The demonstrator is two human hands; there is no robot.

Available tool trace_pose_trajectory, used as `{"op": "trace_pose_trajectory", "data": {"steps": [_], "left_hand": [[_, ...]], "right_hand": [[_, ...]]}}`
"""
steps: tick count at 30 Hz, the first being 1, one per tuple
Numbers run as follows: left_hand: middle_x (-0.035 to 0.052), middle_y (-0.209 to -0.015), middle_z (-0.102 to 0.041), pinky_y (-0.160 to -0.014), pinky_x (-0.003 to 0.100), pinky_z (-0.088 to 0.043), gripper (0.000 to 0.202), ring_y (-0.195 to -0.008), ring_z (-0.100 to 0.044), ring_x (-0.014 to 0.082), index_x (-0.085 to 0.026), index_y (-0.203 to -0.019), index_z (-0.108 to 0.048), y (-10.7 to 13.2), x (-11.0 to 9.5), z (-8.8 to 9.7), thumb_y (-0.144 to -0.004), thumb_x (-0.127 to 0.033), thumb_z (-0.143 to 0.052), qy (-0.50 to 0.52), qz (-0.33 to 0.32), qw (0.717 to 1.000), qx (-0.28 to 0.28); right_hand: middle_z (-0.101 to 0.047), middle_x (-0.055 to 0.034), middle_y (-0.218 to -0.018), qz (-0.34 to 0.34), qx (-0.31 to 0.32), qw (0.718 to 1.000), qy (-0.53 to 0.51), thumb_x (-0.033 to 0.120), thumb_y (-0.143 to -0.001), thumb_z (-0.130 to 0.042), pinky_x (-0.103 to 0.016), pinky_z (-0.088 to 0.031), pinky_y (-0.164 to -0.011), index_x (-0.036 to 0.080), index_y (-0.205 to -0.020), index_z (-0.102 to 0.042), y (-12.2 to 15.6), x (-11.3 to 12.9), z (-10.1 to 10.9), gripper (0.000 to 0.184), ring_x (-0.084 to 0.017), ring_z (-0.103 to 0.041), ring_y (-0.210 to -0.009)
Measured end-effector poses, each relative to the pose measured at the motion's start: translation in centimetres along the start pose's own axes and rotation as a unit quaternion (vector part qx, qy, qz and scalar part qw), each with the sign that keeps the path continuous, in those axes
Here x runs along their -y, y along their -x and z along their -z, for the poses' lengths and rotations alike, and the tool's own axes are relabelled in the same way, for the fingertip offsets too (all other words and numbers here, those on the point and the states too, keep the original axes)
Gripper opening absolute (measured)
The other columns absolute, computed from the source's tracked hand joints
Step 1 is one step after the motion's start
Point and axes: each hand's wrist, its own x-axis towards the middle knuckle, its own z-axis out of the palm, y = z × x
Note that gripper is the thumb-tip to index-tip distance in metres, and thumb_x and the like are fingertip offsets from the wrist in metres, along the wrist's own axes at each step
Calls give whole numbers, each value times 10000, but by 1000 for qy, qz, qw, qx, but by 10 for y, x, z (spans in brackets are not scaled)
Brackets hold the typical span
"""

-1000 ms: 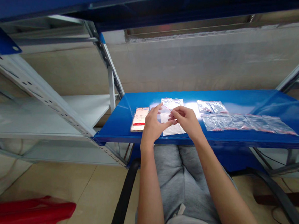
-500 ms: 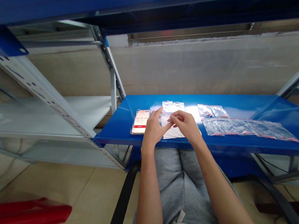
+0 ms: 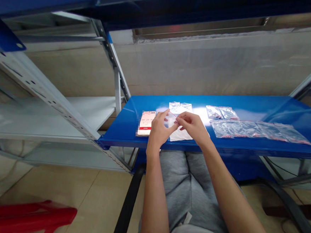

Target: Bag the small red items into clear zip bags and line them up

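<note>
A small clear plastic bag (image 3: pixel 171 120) with a red-tinged top edge is held up just above a blue steel shelf (image 3: pixel 239 101), between the two hands. The left hand (image 3: pixel 158 130) is curled, its fingertips (image 3: pixel 168 112) pressed against the bag's upper left edge. The right hand (image 3: pixel 193 127) is pinching the bag's right side between thumb and forefinger; the exact grip is partly hidden by the fingers. Directly beneath the hands, at 6 o'clock, a flat white sheet or bag (image 3: pixel 179 135) is laid on the shelf. At 9 o'clock, just beside the left hand, a smartphone (image 3: pixel 147 123) is laid flat, with a timer-like readout and a red bar shown on its screen. At 12 o'clock, a pair of clear bags (image 3: pixel 179 106) is placed near the shelf's back edge. At 2 o'clock, a further pair of clear bags (image 3: pixel 221 112) is seen, and at 3 o'clock a row of overlapping clear bags (image 3: pixel 258 130) with red marks along their lower edges is laid out. Grey trousers (image 3: pixel 190 184) are seen below the shelf, and a red plastic object (image 3: pixel 26 212) is lying on the tiled floor (image 3: pixel 101 201) at 8 o'clock.
</note>
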Motion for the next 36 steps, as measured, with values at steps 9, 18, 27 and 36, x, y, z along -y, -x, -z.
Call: {"op": "trace_pose_trajectory", "data": {"steps": [9, 18, 27, 36], "left_hand": [[73, -1159, -706, -860, 333, -563, 557, -881, -663, 172, -214, -1359, -654, 0, 6, 3, -841, -342, -814, 12, 14, 1000, -7], [88, -1200, -719, -859, 338, -577, 543, -921, -672, 185, -226, -1336, -697, 1, 3, 11, -828, -371, -824, 58, 59, 996, -16], [109, -1302, -721, -850, 324, -581, 514, -1015, -698, 205, -240, -1321, -719, 0, -4, 17, -838, -387, -813, 149, 99, 984, -21], [100, -1246, -749, -848, 318, -569, 522, -975, -699, 194, -218, -1299, -735, 0, -6, 17, -810, -368, -838, 152, 95, 984, 5]], "right_hand": [[-754, -61, -871, -25, -22, 999, 6, 470, -950, -601, -296, -558, -647, 215, -1020, -654, -9, -13, 12, 270, -197, -715, -748], [-675, -142, -1026, 7, -28, 893, 449, 202, -956, -612, -359, -469, -860, 192, -1010, -814, -20, -47, 7, 210, -278, -624, -999], [-665, -159, -1068, 10, -26, 882, 471, 182, -965, -589, -366, -455, -845, 197, -987, -807, -20, -40, -2, 219, -307, -580, -1074], [-639, -19, -730, 71, -42, 986, 147, 410, -929, -631, -305, -396, -660, 187, -903, -760, -18, 6, 7, 259, -179, -540, -699]]}}
